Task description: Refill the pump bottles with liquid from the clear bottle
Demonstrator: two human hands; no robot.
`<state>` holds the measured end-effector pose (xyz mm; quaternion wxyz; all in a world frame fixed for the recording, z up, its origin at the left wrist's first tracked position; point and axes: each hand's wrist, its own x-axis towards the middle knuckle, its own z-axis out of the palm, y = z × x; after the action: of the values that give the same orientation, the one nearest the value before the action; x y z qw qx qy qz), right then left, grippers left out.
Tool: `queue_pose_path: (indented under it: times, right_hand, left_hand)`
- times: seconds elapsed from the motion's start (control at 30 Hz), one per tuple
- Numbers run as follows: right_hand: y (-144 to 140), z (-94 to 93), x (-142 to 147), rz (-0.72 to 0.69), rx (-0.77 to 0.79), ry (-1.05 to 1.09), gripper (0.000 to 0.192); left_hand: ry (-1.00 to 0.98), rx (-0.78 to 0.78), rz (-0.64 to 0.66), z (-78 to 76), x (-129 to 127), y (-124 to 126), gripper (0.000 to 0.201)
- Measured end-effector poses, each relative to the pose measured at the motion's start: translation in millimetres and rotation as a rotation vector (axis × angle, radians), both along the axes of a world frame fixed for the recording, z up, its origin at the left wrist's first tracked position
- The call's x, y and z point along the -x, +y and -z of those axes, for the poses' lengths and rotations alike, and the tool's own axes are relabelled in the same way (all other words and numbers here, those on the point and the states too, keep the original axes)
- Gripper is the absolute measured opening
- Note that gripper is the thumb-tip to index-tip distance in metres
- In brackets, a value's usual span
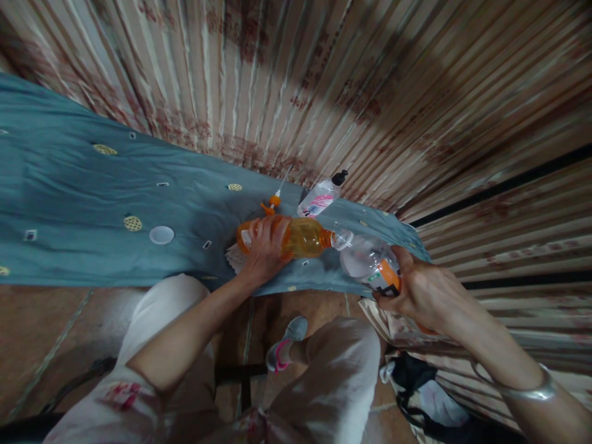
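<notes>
My left hand [267, 246] is wrapped round an orange see-through bottle [308, 237], which lies tilted on its side with its neck toward the right. In my right hand [423, 290] is a clear plastic bottle [365, 256] with an orange, white and black label. The two bottle mouths meet, the orange neck at the opening of the clear one. Just behind the orange bottle lies an orange pump top [272, 202] with its thin tube. A clear pump bottle [320, 196] with a pink label and black head stands close by.
A blue-green cloth [69, 191] with yellow prints covers the table. On it lies a white round lid or dish [161, 235]. Pleated curtains [296, 80] hang right behind the table. Dark bags [430, 388] are on the floor at the right.
</notes>
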<state>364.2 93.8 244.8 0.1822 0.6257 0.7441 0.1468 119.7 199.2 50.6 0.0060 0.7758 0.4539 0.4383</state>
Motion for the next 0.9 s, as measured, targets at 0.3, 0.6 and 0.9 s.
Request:
queue_pose_path:
  times: [0.3,0.6,0.9]
  right_hand:
    - [-1.5,-1.1,-1.5,-0.011,0.002,0.004,0.047]
    - [-0.4,-2.2,1.8,0.031,0.031,0.022,0.042]
    - [-1.3,-3.8,2.3,0.026,0.033,0.021,0.042]
  left_hand:
    - [0.003,0.005,-0.004,1.3,-0.3,0.0,0.074]
    - [0.009,0.03,-0.008,0.1,-0.1,-0.1,0.074]
    - [0.014,0.062,-0.001,1.2,-0.4,-0.1,0.077]
